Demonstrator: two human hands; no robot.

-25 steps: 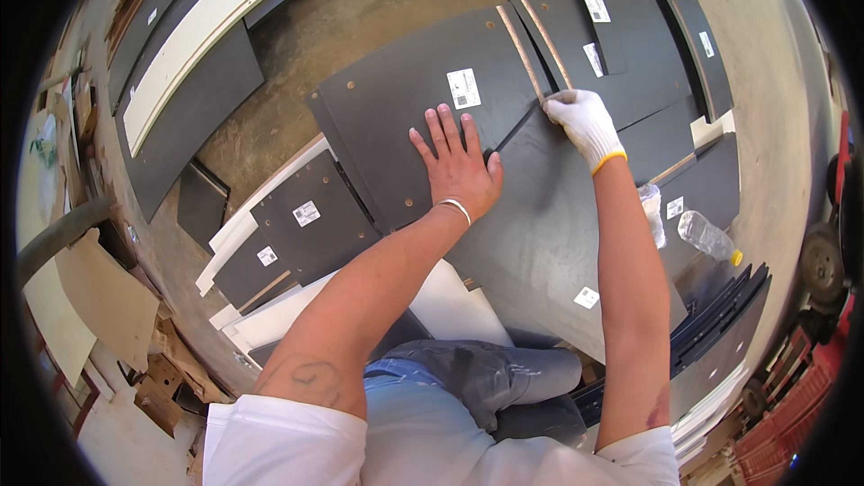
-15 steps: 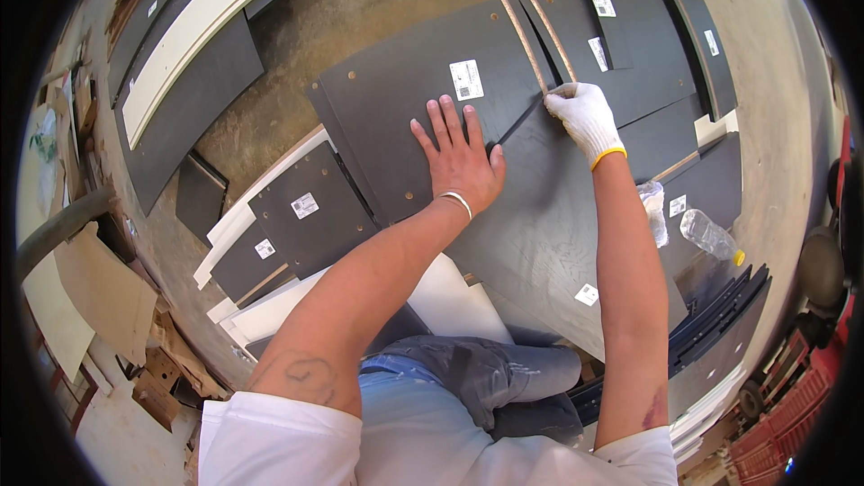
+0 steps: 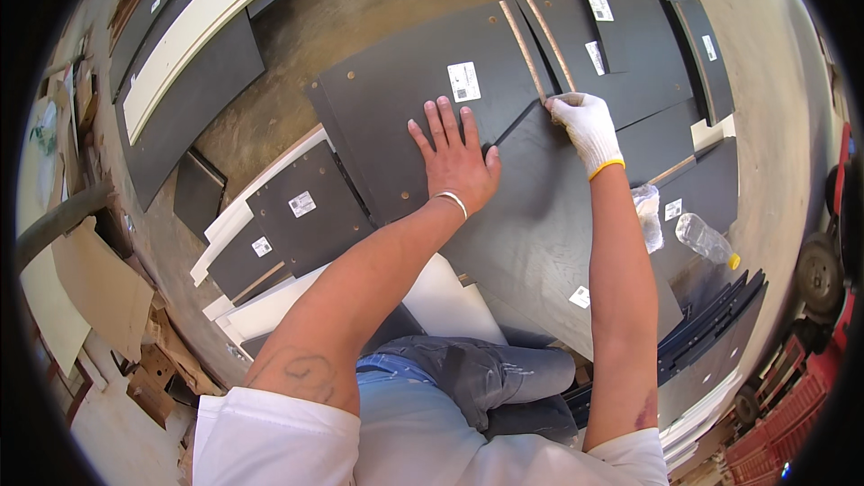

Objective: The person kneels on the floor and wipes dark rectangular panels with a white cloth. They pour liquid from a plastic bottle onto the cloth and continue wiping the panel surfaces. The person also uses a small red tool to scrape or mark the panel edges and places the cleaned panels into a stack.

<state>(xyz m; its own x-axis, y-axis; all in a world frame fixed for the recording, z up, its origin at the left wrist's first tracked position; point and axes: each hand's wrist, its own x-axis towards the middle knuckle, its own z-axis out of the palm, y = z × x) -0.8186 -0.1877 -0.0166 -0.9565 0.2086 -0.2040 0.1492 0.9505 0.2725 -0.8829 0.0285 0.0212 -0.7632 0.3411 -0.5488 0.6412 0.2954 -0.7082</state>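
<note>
My left hand (image 3: 461,160), bare with a pale band at the wrist, lies flat with spread fingers on a dark grey panel (image 3: 387,99). This panel has drilled holes, a white label (image 3: 464,81) and a raw brown edge along its right side. My right hand (image 3: 585,130) wears a white knit glove with a yellow cuff. Its fingers are pinched on a thin dark strip (image 3: 516,122) at the near end of that raw edge. From there the strip slants down to beside my left thumb. Under my forearms lies another dark panel (image 3: 531,225).
More dark panels (image 3: 639,45) are stacked at the right. A clear plastic bottle (image 3: 706,239) with a yellow cap lies beside crumpled plastic (image 3: 647,216). Smaller labelled boards (image 3: 310,202) and white boards (image 3: 459,297) sit nearer. Long panels (image 3: 193,90) lean at the far left.
Both hands hold nearly the same places. My right hand has shifted very slightly down, still pinching the strip; the whole view has moved a little.
</note>
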